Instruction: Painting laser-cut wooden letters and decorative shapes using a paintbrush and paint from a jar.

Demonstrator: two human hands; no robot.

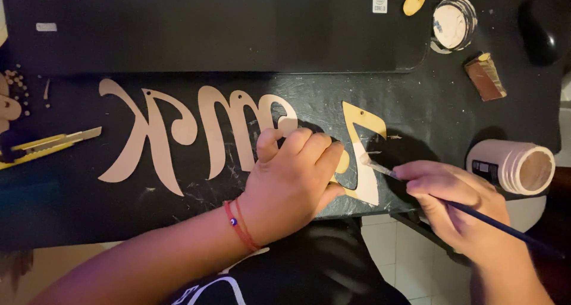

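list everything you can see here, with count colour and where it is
wooden letters: a joined script row, tan, middle of the black table
end letter: one, partly painted white, under both hands
paintbrush: one, dark blue handle, tip on the end letter
open jar: one, white, lying on its side at the right edge
jar lid: one, paint-smeared white, top right
small block: one, brown, below the lid
utility knife: one, yellow, left edge
laptop: one, black, along the top
left hand: red thread bracelet, pressing the end letter
right hand: gripping the paintbrush
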